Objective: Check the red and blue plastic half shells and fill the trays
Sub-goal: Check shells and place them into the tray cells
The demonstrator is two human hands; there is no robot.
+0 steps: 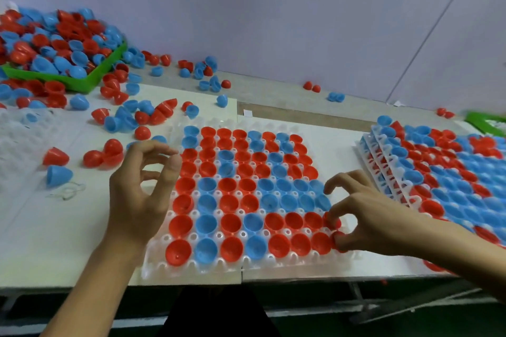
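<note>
A clear plastic tray lies in front of me, its cups filled with red and blue half shells. My left hand hovers over the tray's left edge with loosely bent fingers and holds nothing. My right hand is at the tray's right edge, its fingertips pinching a red half shell at the near right corner. Loose red and blue shells are scattered over the white table to the left.
A green bin heaped with shells stands at the back left. A stack of filled trays sits to the right, another green bin behind it. An empty clear tray lies at the far left. The table's front edge runs just below the tray.
</note>
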